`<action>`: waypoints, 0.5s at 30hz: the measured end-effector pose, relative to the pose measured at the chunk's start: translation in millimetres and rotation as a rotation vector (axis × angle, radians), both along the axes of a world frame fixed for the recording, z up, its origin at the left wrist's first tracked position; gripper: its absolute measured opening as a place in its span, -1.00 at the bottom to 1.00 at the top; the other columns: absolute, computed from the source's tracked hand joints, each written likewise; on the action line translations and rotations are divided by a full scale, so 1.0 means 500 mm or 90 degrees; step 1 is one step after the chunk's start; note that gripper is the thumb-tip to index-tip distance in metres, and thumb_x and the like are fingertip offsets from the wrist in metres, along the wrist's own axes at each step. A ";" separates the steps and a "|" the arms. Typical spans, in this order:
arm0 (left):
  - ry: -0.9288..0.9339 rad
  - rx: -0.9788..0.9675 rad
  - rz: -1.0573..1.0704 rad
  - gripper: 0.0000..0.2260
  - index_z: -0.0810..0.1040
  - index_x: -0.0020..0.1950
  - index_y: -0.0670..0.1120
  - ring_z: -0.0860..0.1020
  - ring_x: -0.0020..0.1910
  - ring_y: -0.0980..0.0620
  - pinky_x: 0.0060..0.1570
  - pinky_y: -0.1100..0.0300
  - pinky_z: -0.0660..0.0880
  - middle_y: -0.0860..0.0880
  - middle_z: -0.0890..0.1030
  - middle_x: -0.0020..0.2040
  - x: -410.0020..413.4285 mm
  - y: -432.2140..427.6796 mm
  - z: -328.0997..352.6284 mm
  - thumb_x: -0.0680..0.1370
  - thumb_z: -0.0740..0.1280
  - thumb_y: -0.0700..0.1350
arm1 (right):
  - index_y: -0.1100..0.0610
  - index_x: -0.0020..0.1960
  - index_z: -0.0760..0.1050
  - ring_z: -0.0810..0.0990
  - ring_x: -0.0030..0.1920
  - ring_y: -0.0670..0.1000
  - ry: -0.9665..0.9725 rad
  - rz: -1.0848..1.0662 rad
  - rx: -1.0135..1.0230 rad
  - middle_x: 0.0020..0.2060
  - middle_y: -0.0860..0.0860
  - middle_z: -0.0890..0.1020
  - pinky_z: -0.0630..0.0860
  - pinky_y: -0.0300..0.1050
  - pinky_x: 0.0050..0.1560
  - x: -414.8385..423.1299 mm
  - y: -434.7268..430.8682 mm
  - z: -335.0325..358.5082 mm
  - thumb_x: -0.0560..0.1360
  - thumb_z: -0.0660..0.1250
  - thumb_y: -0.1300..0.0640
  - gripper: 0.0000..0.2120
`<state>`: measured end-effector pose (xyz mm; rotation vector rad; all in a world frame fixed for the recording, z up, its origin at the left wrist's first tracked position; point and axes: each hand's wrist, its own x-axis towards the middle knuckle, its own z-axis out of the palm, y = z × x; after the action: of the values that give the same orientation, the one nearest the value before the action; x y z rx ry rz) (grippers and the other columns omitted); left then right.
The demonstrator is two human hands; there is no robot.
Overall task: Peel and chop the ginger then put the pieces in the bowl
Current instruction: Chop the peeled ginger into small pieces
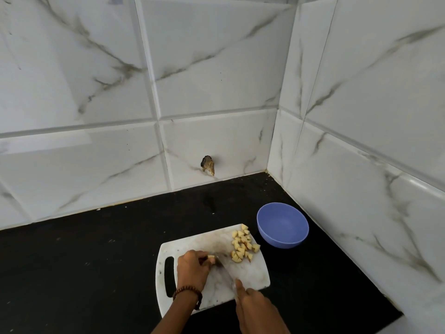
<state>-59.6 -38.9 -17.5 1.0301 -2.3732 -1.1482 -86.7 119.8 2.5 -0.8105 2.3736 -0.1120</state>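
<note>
On the white cutting board [250,273] my left hand [192,268] pinches a small remaining piece of ginger [211,258] at its fingertips. My right hand [255,307] grips a knife [225,268], index finger along the spine, with the blade set against that piece. A pile of several chopped ginger pieces [243,244] lies at the board's far right corner. A blue bowl [283,224] stands just right of the board with nothing visible inside it.
The board lies on a black countertop [96,261] in a corner of white marble-patterned tiled walls. A hole with a broken fitting [208,164] shows in the back wall just above the counter.
</note>
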 end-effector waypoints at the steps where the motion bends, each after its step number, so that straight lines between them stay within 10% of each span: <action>1: 0.001 -0.001 -0.001 -0.82 0.68 0.03 -0.08 0.56 -0.19 0.19 -0.06 0.35 0.47 0.02 0.69 -0.12 0.000 -0.001 0.001 0.45 0.48 -0.10 | -0.02 0.61 -0.12 0.43 0.33 0.13 0.003 0.010 -0.002 0.39 0.11 0.37 0.36 0.05 0.31 0.000 0.007 0.007 0.65 0.14 0.09 -0.37; 15: -0.007 0.002 -0.014 -0.76 0.67 0.06 -0.11 0.51 -0.22 0.22 -0.12 0.40 0.38 -0.02 0.69 -0.07 0.013 0.007 0.003 0.44 0.47 -0.05 | 0.05 0.55 0.14 0.56 0.13 0.10 0.112 0.045 -0.161 0.17 0.10 0.54 0.53 0.04 0.10 0.018 0.092 0.039 0.66 0.09 0.04 -0.53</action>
<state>-53.0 -35.5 -15.9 1.0163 -2.3984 -1.1562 -77.8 165.6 22.0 -1.0607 2.5255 -0.3298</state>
